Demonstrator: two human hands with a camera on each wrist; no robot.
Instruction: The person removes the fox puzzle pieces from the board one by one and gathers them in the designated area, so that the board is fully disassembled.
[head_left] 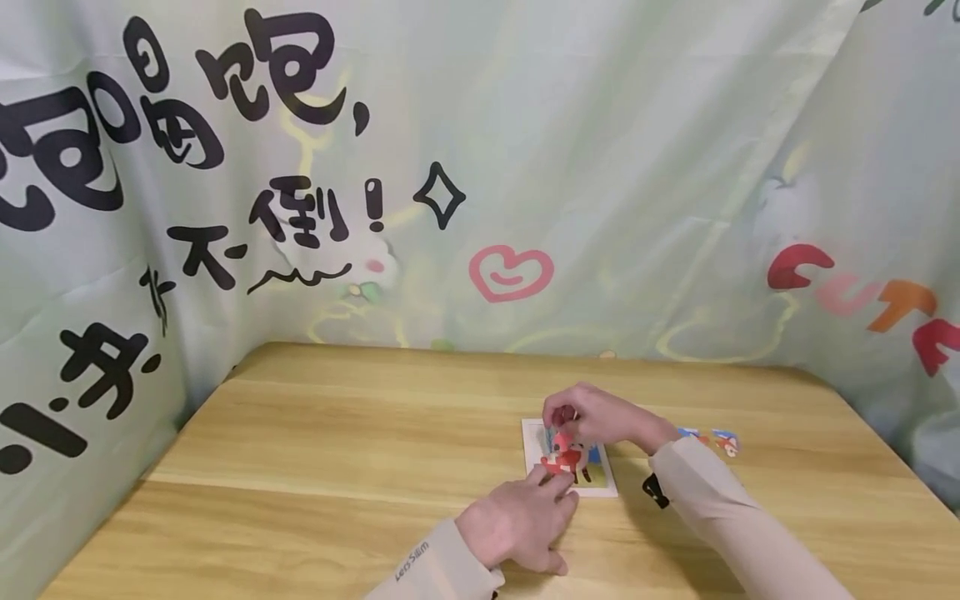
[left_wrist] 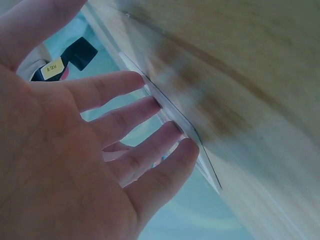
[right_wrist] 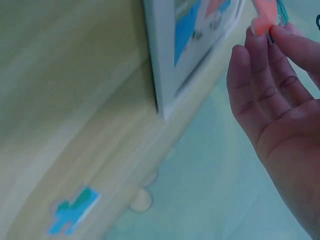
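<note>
A small jigsaw puzzle board with a white border [head_left: 606,490] lies on the table, its picture showing red, blue and green parts. Over its far side is my right hand [head_left: 600,414], pinching a coral-pink puzzle piece [right_wrist: 265,17] between thumb and fingertips. In the right wrist view that piece is held off the board. My left hand [head_left: 521,518] lies at the near side with fingers spread and nearly straight. Its fingertips [left_wrist: 187,150] touch the edge of the board, as the left wrist view shows. Part of the picture is hidden behind both hands.
Loose puzzle pieces [head_left: 726,442] lie on the wooden table [head_left: 322,433] right of the board, partly behind the right forearm. One blue and green piece [right_wrist: 75,210] shows in the right wrist view. A printed curtain [head_left: 600,167] hangs behind and beside the table.
</note>
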